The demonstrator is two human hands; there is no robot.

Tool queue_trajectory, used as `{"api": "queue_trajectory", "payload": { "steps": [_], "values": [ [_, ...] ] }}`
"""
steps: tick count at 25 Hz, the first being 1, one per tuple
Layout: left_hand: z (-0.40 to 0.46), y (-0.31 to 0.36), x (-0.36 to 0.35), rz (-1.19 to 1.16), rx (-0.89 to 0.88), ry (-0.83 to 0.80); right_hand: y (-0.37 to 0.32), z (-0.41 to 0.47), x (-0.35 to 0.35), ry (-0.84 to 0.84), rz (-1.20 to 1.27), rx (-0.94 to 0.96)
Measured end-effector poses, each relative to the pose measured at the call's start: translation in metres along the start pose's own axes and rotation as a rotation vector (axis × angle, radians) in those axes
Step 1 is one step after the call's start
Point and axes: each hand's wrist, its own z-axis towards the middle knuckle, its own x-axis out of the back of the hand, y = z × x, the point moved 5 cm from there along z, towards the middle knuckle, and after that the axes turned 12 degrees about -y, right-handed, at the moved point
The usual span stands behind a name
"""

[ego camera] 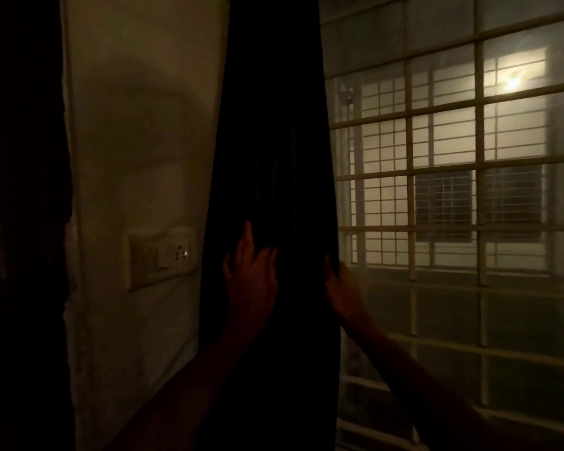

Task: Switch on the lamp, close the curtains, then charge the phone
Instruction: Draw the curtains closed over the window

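Note:
A dark curtain (pixel 274 141) hangs bunched in a narrow column between the pale wall and the window (pixel 453 196). My left hand (pixel 251 281) lies against the curtain's front folds with its fingers spread upward. My right hand (pixel 341 288) grips the curtain's right edge, with the fingers curled behind the fabric. The window to the right of the curtain is uncovered. No lamp or phone is in view.
A white switch and socket plate (pixel 160 258) sits on the wall (pixel 137 125) left of the curtain. The window has a pale metal grille (pixel 411 229); a lit building shows through it. The far left is in deep shadow.

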Motion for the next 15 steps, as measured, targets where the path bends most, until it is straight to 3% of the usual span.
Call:
{"api": "queue_trajectory", "payload": {
  "steps": [4, 9, 15],
  "values": [
    [-0.02, 0.049, 0.017, 0.079, -0.141, 0.127, 0.001, -0.019, 0.049, 0.277, -0.018, 0.038],
    [-0.023, 0.094, 0.023, 0.068, -0.129, 0.052, -0.04, -0.057, 0.153, 0.64, -0.051, 0.064],
    [-0.019, 0.155, 0.026, -0.05, 0.01, -0.039, -0.093, -0.089, 0.279, 0.715, -0.17, 0.0]
  ]
}}
